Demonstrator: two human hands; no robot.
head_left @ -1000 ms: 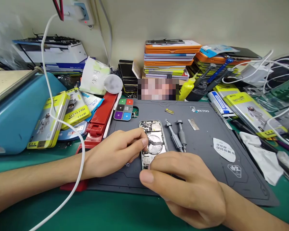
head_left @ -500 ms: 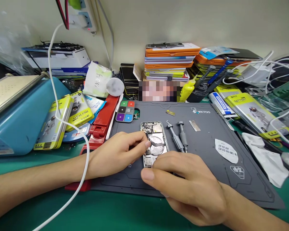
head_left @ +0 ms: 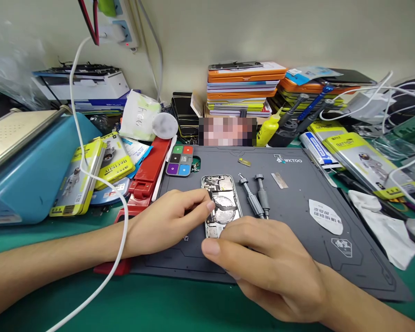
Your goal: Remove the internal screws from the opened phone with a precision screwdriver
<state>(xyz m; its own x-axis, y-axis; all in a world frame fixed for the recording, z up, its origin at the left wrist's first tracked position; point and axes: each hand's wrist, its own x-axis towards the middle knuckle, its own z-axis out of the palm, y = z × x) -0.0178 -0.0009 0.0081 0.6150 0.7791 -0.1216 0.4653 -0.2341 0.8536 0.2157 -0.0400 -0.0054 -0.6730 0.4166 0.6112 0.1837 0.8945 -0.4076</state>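
Note:
An opened phone (head_left: 224,184) lies on the dark grey mat (head_left: 290,258), its inner parts and a round coil showing. My left hand (head_left: 176,219) is at the phone's left edge, thumb and forefinger pinched together near a dark flex strip; what they hold is too small to make out. Over the phone's lower end is my right hand (head_left: 266,267), its fingers curled and closed, hiding that end and whatever may be between them. Two grey screwdrivers (head_left: 251,197) lie to the right of the phone.
A white cable (head_left: 126,221) hangs across my left forearm. A red tool (head_left: 147,175), a colored screw tray (head_left: 180,160) and battery boxes (head_left: 78,177) are on the left. White paper (head_left: 325,216), a metal blade (head_left: 279,180) and a yellow bottle (head_left: 268,129) stand or lie beyond and right.
My left hand stays almost still at the phone's edge. My right hand has shifted very slightly left, its fingers still closed.

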